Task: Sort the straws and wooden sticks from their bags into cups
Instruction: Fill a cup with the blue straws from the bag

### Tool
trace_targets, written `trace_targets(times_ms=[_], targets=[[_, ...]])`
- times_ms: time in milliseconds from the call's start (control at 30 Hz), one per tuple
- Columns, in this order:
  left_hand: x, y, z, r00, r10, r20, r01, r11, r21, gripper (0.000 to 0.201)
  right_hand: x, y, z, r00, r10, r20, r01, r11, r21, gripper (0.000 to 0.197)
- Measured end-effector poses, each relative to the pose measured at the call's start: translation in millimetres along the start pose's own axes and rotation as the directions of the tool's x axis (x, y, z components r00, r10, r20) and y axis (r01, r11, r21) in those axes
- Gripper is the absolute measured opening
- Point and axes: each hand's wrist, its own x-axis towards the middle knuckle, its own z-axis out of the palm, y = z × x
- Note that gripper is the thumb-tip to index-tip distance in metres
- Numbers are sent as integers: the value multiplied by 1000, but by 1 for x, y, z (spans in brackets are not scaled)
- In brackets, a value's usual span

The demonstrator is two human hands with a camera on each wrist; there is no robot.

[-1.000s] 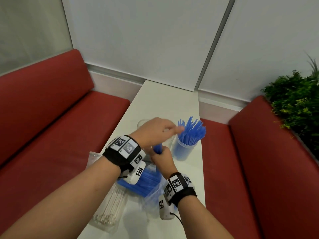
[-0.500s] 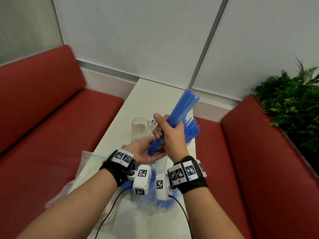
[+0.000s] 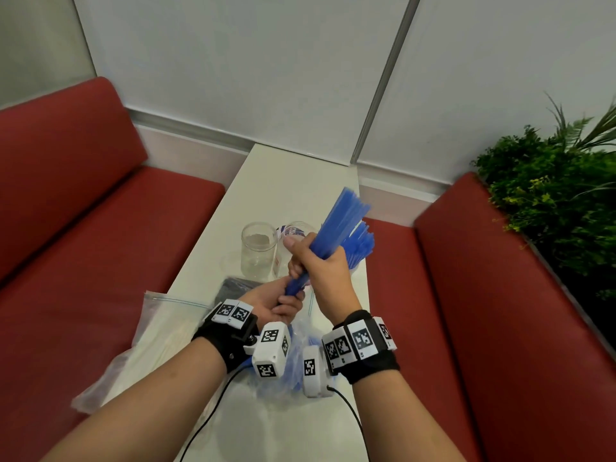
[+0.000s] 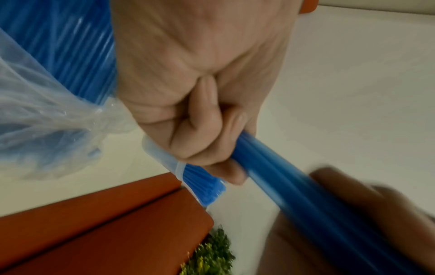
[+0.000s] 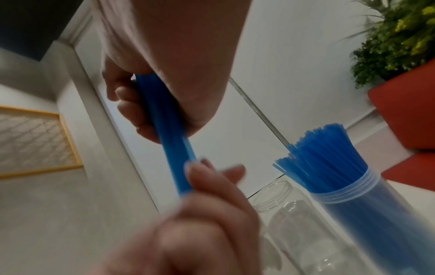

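We read no clear writing; a cup label behind the grip is blurred. Our right hand [image 3: 325, 271] is clamped round a bundle of blue straws [image 3: 336, 225], tips fanning above the grip. Our left hand [image 3: 276, 303] is clamped on the bundle's lower end. Just past the grip: straw-filled cup [image 5: 353, 197], empty jar [image 3: 258, 253]. Straw bag [image 4: 47, 119] lies below on the tabletop [image 3: 290, 175].

Both forearms are bare, no sleeves. The left hand [image 3: 266, 305] and right hand [image 3: 325, 271] each carry a black wrist strap [image 3: 230, 341] topped with white plates printed with black square markers. A white camera block [image 3: 271, 350] with the same markers hangs at each strap's 3 o'clock or 9 o'clock inner side, trailing a thin black cable [image 3: 206, 418]
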Motion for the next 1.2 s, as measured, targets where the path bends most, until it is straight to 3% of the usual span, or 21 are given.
trace_targets(times_ms=[133,300,400,467,567,633,733,800,900,1000,1100,1200], targets=[[14,-1,-34,995,-9,-102,13,999,35,38,12,-12,-10,998,-41,-38,46,989,143,40],[36,-23,-82,963,47,-267,-40,999,30,31,5,19,-20,992,45,-120,-35,996,87,48],[47,-33,-99,886,196,-421,-123,973,194,32,6,39,-34,970,82,-229,-63,994,89,47],[49,-28,-98,822,330,-463,-151,912,382,35,21,35,-49,950,25,-310,-20,1000,18,45],[46,-8,-84,741,553,-382,-120,669,734,31,52,13,-73,921,-85,-380,21,985,-169,45],[43,3,-71,730,642,-234,-3,346,938,24,74,0,-87,895,-129,-427,20,968,-251,46],[43,11,-60,819,572,-52,216,-224,950,20,104,-7,-102,866,-192,-461,50,952,-303,42],[46,9,-58,881,468,-62,292,-438,850,21,118,-2,-107,865,-216,-453,68,944,-321,40],[55,4,-65,932,338,-130,317,-590,742,43,129,14,-113,861,-230,-453,78,941,-329,48],[60,0,-77,933,309,-183,353,-691,631,71,131,35,-116,865,-204,-459,55,947,-318,53],[63,-4,-87,930,324,-174,366,-769,524,74,134,45,-119,867,-173,-468,28,953,-301,50],[65,-4,-89,930,330,-160,364,-774,518,62,146,38,-121,853,-181,-490,30,953,-301,45]])
